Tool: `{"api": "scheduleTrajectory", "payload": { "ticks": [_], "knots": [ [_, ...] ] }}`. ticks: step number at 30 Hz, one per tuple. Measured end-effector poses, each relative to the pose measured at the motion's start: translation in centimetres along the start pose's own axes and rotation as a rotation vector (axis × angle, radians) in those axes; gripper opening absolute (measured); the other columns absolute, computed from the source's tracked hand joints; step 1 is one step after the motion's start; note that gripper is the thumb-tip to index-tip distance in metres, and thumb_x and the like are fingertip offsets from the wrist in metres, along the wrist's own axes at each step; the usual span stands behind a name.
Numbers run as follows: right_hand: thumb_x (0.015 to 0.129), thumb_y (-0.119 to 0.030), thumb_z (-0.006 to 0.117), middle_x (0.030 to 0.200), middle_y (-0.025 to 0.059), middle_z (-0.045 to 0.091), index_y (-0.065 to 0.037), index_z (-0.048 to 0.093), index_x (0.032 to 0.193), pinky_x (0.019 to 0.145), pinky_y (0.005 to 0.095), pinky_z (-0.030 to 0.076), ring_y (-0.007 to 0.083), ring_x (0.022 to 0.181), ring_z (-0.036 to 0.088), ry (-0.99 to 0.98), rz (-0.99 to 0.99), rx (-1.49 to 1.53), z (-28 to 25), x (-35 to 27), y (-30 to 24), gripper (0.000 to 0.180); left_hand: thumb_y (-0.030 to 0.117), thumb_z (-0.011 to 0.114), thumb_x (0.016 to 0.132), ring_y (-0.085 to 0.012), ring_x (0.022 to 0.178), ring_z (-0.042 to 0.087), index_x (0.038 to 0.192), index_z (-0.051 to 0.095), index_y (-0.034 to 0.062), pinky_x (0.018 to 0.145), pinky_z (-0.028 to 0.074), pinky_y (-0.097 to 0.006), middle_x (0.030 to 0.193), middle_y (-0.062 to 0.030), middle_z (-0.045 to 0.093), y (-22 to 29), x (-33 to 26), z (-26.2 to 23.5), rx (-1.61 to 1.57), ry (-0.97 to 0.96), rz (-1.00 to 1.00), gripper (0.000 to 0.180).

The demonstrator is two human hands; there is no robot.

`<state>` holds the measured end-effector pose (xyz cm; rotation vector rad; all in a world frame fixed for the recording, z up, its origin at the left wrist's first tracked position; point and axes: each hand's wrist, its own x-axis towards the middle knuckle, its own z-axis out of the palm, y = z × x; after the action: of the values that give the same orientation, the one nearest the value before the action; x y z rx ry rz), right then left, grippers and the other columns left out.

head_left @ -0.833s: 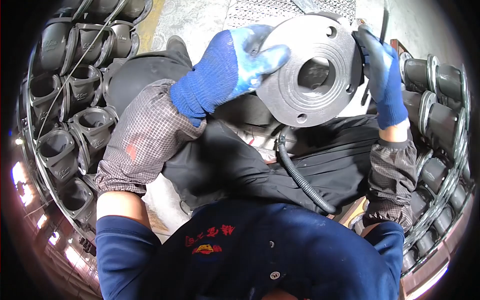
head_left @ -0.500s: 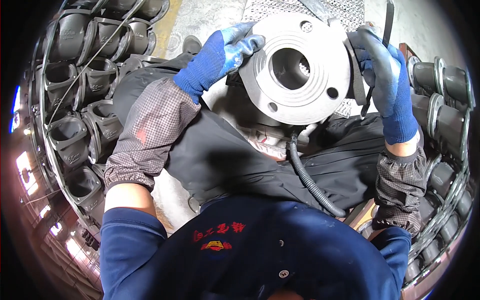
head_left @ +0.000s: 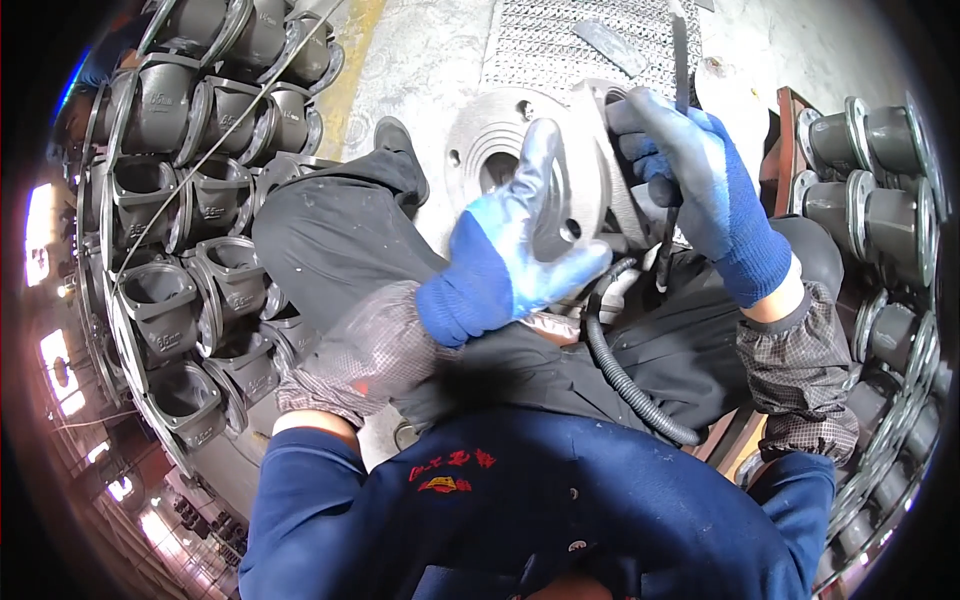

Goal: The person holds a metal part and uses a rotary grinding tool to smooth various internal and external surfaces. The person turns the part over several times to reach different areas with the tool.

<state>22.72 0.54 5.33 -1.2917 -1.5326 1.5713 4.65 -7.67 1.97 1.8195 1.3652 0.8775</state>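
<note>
A grey flanged metal casting (head_left: 578,165) with a round bore and bolt holes stands between my legs, its ringed flange face turned up toward me. My gloved left hand (head_left: 505,235) is open in front of that face, fingers stretched and thumb apart, covering part of the bore. In my gloved right hand (head_left: 690,170) is a long, thin dark bar (head_left: 681,60), held upright with the fingers curled round it. That hand is beside the casting's right-hand flange. Whether the bar touches the casting, I cannot tell.
Dark flanged castings (head_left: 160,200) are stacked on the left, with more castings (head_left: 830,140) on the right. A ribbed hose (head_left: 625,380) crosses my right thigh. Ahead, a flat metal strip (head_left: 610,48) lies on a textured mat (head_left: 545,30). A rusty frame (head_left: 785,140) stands at right.
My left hand has let go of the flange's left edge and moved right and down in front of it. The casting has shifted left and tilted. My right hand has moved left with the bar.
</note>
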Motion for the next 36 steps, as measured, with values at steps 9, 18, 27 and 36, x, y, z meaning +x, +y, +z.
{"api": "scheduleTrajectory", "payload": {
  "ticks": [9, 18, 27, 36],
  "knots": [
    [0.095, -0.038, 0.035, 0.095, 0.0146, 0.068, -0.003, 0.059, 0.112, 0.041, 0.0123, 0.026, 0.0035, 0.065, 0.061, 0.061, -0.044, 0.171, -6.0, 2.4, -0.5, 0.046, 0.020, 0.069, 0.070, -0.0276, 0.100, 0.055, 0.142, 0.001, -0.0028, 0.086, 0.043, -0.032, 0.113, -0.0223, 0.053, -3.6, -2.0, 0.8, -0.062, 0.097, -0.069, 0.102],
    [0.094, -0.039, 0.037, 0.086, 0.0117, 0.068, -0.001, 0.060, 0.105, 0.046, 0.0173, 0.032, 0.0079, 0.060, 0.058, 0.197, 0.165, -0.014, -5.4, 2.8, 5.5, 0.046, 0.008, 0.063, 0.074, -0.0196, 0.105, 0.052, 0.144, 0.008, 0.0006, 0.087, 0.043, -0.028, 0.128, -0.0163, 0.043, -4.6, -1.7, -2.1, -0.221, 0.098, -0.084, 0.089],
    [0.093, -0.038, 0.044, 0.068, -0.0057, 0.049, -0.007, 0.060, 0.092, 0.047, 0.0201, 0.033, 0.0034, 0.055, 0.039, 0.197, 0.329, 0.109, -0.5, 3.8, 10.3, 0.036, 0.022, 0.043, 0.093, -0.0198, 0.121, 0.040, 0.141, 0.022, 0.0025, 0.102, 0.030, -0.033, 0.128, -0.0122, 0.045, -4.6, 3.0, -7.0, -0.596, -0.071, -0.522, 0.056],
    [0.095, -0.041, 0.040, 0.077, -0.0009, 0.059, -0.002, 0.061, 0.102, 0.051, 0.0189, 0.036, 0.0043, 0.061, 0.048, 0.090, 0.336, 0.325, 1.9, 5.3, 9.2, 0.045, 0.034, 0.034, 0.098, -0.0181, 0.101, 0.057, 0.130, 0.041, -0.0006, 0.082, 0.049, -0.029, 0.121, -0.0127, 0.052, -7.4, 3.1, -6.3, -0.762, 0.252, -0.393, 0.048]
  ]
}}
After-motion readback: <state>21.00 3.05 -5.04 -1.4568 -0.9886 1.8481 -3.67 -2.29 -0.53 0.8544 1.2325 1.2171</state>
